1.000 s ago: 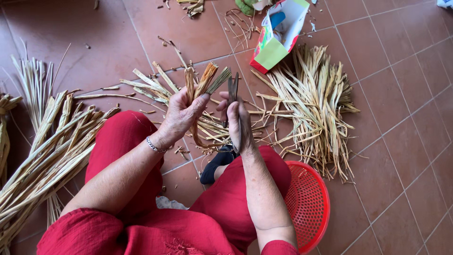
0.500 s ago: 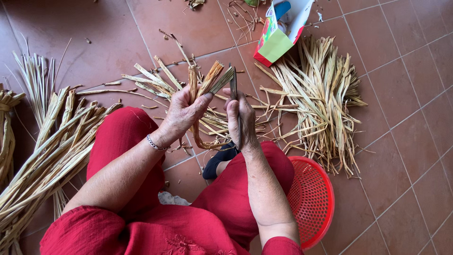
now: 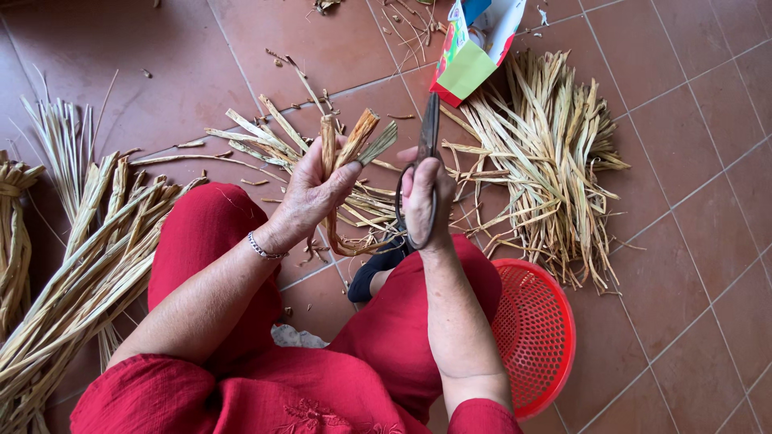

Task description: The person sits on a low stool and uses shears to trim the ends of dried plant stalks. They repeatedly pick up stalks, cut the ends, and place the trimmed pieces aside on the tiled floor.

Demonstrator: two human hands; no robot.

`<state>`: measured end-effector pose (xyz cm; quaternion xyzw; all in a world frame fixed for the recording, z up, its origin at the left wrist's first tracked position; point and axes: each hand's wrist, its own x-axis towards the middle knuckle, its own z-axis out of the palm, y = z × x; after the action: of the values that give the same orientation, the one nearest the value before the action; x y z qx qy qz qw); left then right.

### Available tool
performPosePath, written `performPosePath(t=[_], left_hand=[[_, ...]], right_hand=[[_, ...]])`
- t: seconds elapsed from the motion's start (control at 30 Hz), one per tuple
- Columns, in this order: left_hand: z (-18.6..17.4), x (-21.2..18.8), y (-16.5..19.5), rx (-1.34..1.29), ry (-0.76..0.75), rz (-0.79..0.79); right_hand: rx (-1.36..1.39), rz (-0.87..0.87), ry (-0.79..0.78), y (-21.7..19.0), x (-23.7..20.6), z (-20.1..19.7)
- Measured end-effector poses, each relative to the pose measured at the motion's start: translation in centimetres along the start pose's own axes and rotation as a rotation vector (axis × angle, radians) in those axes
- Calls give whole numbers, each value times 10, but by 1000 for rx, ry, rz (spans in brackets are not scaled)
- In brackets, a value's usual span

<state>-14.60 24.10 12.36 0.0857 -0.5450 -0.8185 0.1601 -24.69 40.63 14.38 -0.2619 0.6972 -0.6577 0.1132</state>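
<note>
- left hand (image 3: 310,193) gripped a folded bundle of dry tan reed strips (image 3: 342,149).
- right hand (image 3: 422,201) clasped dark metal scissors (image 3: 424,157).
- an open red-and-green cardboard box (image 3: 470,52) lay on the terracotta tile floor (image 3: 691,241) beyond.

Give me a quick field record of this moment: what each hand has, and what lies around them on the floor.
left hand: grips a small bunch of dried plant strips, ends upward
right hand: holds dark scissors, blades pointing away, appear closed
basket: red plastic, on the floor by the right knee
loose pile of strips: right of the scissors
long bundled stalks: left of the left leg
carton: colourful, open, lying beyond the pile
floor: reddish tiles
</note>
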Motion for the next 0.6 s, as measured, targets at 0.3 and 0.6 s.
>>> performPosePath(t=[0.3, 0.6], left_hand=[[-1, 5, -10, 14, 35, 6], [0, 4, -19, 114, 57, 66]], right_hand=[[-444, -103, -225, -11, -2, 9], [-615, -142, -187, -3, -2, 9]])
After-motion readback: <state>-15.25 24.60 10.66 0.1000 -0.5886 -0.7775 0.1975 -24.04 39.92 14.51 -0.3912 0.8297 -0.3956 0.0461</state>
